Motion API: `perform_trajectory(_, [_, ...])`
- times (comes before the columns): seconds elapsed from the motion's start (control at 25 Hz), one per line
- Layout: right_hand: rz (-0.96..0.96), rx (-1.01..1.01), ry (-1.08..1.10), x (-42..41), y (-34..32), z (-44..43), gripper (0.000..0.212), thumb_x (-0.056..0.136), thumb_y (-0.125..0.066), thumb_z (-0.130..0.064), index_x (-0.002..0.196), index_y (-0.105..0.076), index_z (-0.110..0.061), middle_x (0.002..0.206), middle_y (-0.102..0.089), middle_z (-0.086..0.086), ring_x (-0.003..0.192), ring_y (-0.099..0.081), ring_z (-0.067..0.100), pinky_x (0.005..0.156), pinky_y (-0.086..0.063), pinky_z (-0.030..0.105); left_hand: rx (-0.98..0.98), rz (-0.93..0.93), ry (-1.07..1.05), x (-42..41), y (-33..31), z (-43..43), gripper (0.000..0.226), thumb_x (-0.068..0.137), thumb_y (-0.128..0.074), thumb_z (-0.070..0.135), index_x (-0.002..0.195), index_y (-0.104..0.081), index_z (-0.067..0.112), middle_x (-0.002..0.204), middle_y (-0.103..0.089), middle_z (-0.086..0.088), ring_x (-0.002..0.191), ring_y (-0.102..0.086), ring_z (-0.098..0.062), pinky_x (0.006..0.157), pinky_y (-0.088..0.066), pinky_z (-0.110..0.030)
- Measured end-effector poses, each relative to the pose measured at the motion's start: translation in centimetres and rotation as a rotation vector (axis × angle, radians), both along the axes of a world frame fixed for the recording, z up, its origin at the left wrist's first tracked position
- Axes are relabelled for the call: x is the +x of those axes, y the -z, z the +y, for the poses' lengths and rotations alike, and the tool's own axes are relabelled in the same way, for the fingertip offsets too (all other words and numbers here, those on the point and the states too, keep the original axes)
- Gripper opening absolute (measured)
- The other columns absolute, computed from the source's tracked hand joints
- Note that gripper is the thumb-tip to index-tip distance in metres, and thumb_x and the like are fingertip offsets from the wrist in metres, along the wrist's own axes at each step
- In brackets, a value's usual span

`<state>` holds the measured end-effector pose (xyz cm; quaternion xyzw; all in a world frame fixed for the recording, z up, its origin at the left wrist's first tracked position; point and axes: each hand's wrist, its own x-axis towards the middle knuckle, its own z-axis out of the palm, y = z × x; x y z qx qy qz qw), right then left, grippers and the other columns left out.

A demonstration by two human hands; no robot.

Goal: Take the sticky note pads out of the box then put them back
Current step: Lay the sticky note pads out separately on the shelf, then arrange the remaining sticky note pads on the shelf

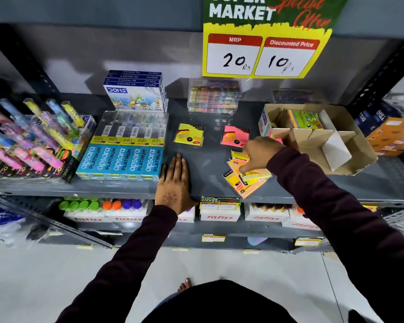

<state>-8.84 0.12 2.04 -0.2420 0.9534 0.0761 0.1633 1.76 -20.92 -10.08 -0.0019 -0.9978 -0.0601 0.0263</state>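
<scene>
Your right hand (258, 152) is curled down w/ fingertips pinching a yellow pad (257, 176) atop the loose pile of sticky note pads (245, 180) near the shelf (208, 159) front edge. Your left hand (174, 183) lies flat, fingers spread, holding nothing, beside the apsara boxes (124, 159). Yellow pack (189, 134) & pink pack (235, 135) lie apart further back. Cardboard box (317, 141) sits right of the pile, some pads (304, 119) inside its back compartment.

We see a grey shelf (208, 159), a yellow pad (189, 134) and a pink pad (235, 135), both with black corners. Our stack (247, 177) mixes yellow, orange and pink. The box (350, 145) is plain brown card; the pencil packs (120, 159) are blue with yellow bands. Our sleeves (331, 201) are dark maroon.
</scene>
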Motion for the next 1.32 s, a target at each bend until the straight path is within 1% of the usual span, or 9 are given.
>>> perform_trajectory(0.12, [0.246,-0.012,-0.05,0.0,-1.1,-1.0,0.027,0.082,-0.063,-0.03,0.102,-0.07,-0.013,0.099,-0.071,0.018,0.092,-0.067,0.038,0.075,-0.053,0.035,0.002,-0.004,-0.011,0.0,0.0,0.0,0.118,0.059,-0.069,0.053,0.143,-0.007,-0.002,0.156,-0.01,-0.022,0.145,-0.009,-0.031,0.118,-0.007,-0.044])
perform_trajectory(0.24, [0.432,-0.231,-0.083,-0.7,-1.3,-3.2,0.027,0.088,-0.051,-0.018,0.112,-0.062,-0.017,0.1,-0.07,0.021,0.09,-0.067,0.041,0.072,-0.053,0.039,0.007,-0.026,-0.03,-0.2,0.2,0.0,0.121,0.06,-0.069,0.057,0.144,0.0,0.001,0.157,-0.004,-0.019,0.145,-0.004,-0.029,0.118,-0.003,-0.042])
perform_trajectory(0.4, [0.201,-0.312,-0.18,-2.2,1.0,-7.4,0.041,0.091,-0.041,0.0,0.123,-0.06,-0.017,0.127,-0.063,0.015,0.112,-0.061,0.034,0.091,-0.049,0.037,0.021,-0.036,-0.026,-0.1,0.1,0.0,0.121,0.062,-0.067,0.061,0.143,-0.002,0.0,0.157,-0.005,-0.02,0.145,-0.005,-0.03,0.117,-0.002,-0.042])
perform_trajectory(0.48, [0.075,-0.255,-0.165,-2.5,2.6,-8.7,0.04,0.09,-0.041,0.005,0.112,-0.066,-0.015,0.123,-0.063,0.018,0.11,-0.06,0.034,0.091,-0.048,0.035,0.006,-0.033,-0.026,-0.1,0.0,0.0,0.121,0.063,-0.065,0.064,0.143,-0.001,-0.001,0.157,-0.005,-0.021,0.145,-0.006,-0.031,0.117,-0.001,-0.043])
perform_trajectory(0.56, [0.011,-0.242,-0.166,-2.5,3.3,-9.1,0.031,0.089,-0.042,0.004,0.089,-0.068,-0.012,0.106,-0.064,0.022,0.099,-0.06,0.033,0.085,-0.047,0.032,0.002,-0.036,-0.024,-0.2,0.0,0.1,0.12,0.064,-0.062,0.065,0.143,0.0,-0.001,0.157,-0.004,-0.021,0.145,-0.005,-0.031,0.118,-0.002,-0.044])
perform_trajectory(0.72, [0.017,-0.378,-0.058,-2.6,2.0,-6.7,0.026,0.09,-0.048,-0.001,0.109,-0.066,-0.001,0.115,-0.067,0.019,0.109,-0.061,0.034,0.091,-0.048,0.035,-0.013,-0.024,-0.024,-0.1,0.1,-0.1,0.121,0.063,-0.063,0.066,0.143,-0.001,-0.001,0.156,-0.005,-0.021,0.145,-0.006,-0.03,0.118,-0.001,-0.042])
perform_trajectory(0.8, [-0.072,-0.265,-0.021,-3.0,0.8,-3.7,0.023,0.086,-0.063,-0.011,0.106,-0.063,0.001,0.112,-0.065,0.02,0.111,-0.059,0.036,0.09,-0.049,0.034,-0.01,-0.014,-0.023,-0.1,0.2,-0.1,0.122,0.062,-0.066,0.065,0.143,-0.002,-0.001,0.156,-0.007,-0.021,0.145,-0.007,-0.03,0.118,-0.002,-0.042])
perform_trajectory(0.96, [-0.322,0.059,0.005,-1.8,-0.3,0.6,0.088,0.069,-0.083,-0.029,0.141,-0.036,-0.008,0.147,-0.041,0.012,0.133,-0.042,0.028,0.107,-0.037,0.031,0.003,0.0,-0.012,0.0,0.1,-0.1,0.122,0.061,-0.069,0.061,0.143,-0.005,-0.002,0.156,-0.008,-0.023,0.144,-0.01,-0.033,0.118,-0.006,-0.046])
perform_trajectory(1.32, [-0.027,0.031,-0.053,-1.0,0.6,0.8,0.076,0.066,-0.083,-0.031,0.129,-0.047,-0.01,0.132,-0.051,0.014,0.123,-0.043,0.034,0.101,-0.04,0.038,-0.008,-0.001,-0.004,0.1,-0.2,0.0,0.12,0.061,-0.068,0.059,0.142,-0.007,-0.004,0.155,-0.011,-0.024,0.144,-0.011,-0.035,0.118,-0.008,-0.048])
